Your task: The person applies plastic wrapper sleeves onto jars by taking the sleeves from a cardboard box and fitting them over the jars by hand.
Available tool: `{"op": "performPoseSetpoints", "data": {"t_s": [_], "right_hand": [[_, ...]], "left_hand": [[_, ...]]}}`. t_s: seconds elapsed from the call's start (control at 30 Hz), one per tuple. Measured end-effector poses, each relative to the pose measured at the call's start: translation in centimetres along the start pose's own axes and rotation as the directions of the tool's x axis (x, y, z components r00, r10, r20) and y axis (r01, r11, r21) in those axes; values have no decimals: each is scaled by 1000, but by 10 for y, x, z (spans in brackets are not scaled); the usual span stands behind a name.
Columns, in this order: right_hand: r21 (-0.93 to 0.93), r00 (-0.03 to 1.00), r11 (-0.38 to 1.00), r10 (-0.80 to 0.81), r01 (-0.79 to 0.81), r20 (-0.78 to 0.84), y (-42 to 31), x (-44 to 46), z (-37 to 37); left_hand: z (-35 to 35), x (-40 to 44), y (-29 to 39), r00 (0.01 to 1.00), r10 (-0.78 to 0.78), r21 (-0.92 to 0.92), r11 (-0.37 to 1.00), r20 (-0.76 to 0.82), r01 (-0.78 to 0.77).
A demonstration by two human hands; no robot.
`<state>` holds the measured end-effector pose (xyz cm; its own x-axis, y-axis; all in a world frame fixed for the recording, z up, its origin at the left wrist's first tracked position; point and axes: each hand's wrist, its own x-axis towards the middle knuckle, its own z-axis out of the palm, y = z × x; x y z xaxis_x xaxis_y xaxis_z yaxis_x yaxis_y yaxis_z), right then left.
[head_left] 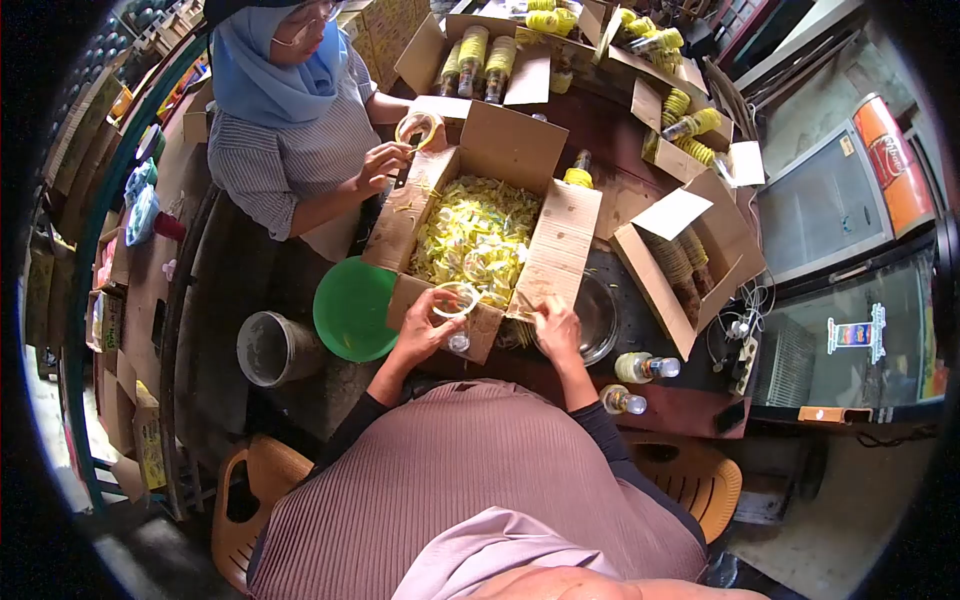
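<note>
My left hand [428, 328] is closed around a pale ring that looks like a roll of tape [457, 300], held over the near flap of an open cardboard box [410, 305]. Small yellow-and-white packets [478, 235] fill that box. The fingers of my right hand [556, 328] are pinched together by the flap's near right corner; what they hold, if anything, is too small to make out. A clear bottle top [458, 342] shows just under my left hand. Across the box, a co-worker's hand [385, 163] holds another, yellowish roll of tape [418, 128].
A green basin [356, 309] and a grey bucket [268, 347] stand to the left. Two bottles [645, 367] lie at the right edge. Boxes of yellow-wrapped bottles [688, 262] stand right and behind. A metal bowl [597, 320] sits beside my right hand.
</note>
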<state>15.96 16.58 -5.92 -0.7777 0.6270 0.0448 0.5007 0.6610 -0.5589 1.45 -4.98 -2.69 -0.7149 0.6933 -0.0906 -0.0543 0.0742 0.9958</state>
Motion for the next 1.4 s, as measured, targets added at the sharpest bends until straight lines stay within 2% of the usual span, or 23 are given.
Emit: {"op": "performPoseSetpoints", "data": {"t_s": [0.03, 0.07, 0.1, 0.17, 0.2, 0.23, 0.3, 0.37, 0.43, 0.47, 0.57, 0.77, 0.9, 0.97, 1.0, 1.1, 1.13, 1.27, 1.37, 1.4], "right_hand": [[124, 994, 989, 69, -79, 85, -18, -2, -3], [194, 999, 981, 21, -29, 45, -25, -3, -1], [198, 999, 980, 18, -26, 45, -32, -3, -1], [207, 984, 968, -113, 140, -138, -43, -3, -2], [174, 969, 962, -181, 209, -167, -45, -4, -2], [178, 969, 961, -184, 214, -167, -49, -4, -3], [270, 945, 915, -243, 298, -218, -63, -8, -9], [224, 923, 908, -301, 354, -238, -73, -12, -13], [146, 873, 878, -409, 456, -265, -76, -17, -12], [109, 849, 864, -448, 492, -280, -76, -17, -10], [95, 837, 853, -472, 513, -277, -74, -21, -8], [83, 849, 867, -455, 491, -268, -72, -21, -2], [81, 862, 885, -422, 459, -280, -72, -13, -2], [225, 937, 923, -260, 312, -233, -69, -7, 0], [274, 949, 921, -221, 278, -223, -69, -7, 0], [235, 929, 911, -283, 338, -239, -72, -14, -12], [163, 888, 891, -373, 423, -270, -71, -15, -14], [127, 895, 901, -378, 414, -236, -70, -14, -13], [148, 934, 933, -299, 329, -194, -61, -2, -3], [254, 958, 930, -225, 266, -177, -59, 0, 1]], "left_hand": [[0, 3, -1, 997, 78, 59, 995, 5, -78], [1, 6, -1, 988, 154, 119, 981, 15, -155], [0, 7, -1, 988, 155, 123, 980, 12, -156], [1, 9, 2, 965, 262, 358, 902, -8, -242], [3, 7, 9, 982, 183, 308, 938, -41, -161], [4, 7, 9, 982, 185, 312, 936, -45, -162], [6, 7, 9, 937, 343, 472, 838, -66, -273], [7, 6, 13, 937, 343, 462, 843, -64, -277], [8, 5, 22, 940, 340, 543, 786, 21, -296], [11, 3, 26, 945, 328, 547, 788, 14, -282], [16, 4, 25, 948, 318, 535, 799, 11, -275], [23, 4, 20, 948, 318, 496, 828, -27, -263], [31, 1, 21, 953, 303, 444, 851, 22, -280], [34, 2, 19, 939, 343, 458, 829, 37, -321], [33, 3, 19, 962, 273, 409, 878, 3, -251], [30, 6, 20, 967, 251, 397, 891, -28, -220], [29, 6, 19, 968, 252, 399, 890, -26, -221], [31, 9, 19, 952, 302, 385, 873, 56, -300], [36, 7, 14, 942, 303, 334, 881, 142, -334], [36, 8, 13, 933, 330, 352, 864, 145, -360]]}}
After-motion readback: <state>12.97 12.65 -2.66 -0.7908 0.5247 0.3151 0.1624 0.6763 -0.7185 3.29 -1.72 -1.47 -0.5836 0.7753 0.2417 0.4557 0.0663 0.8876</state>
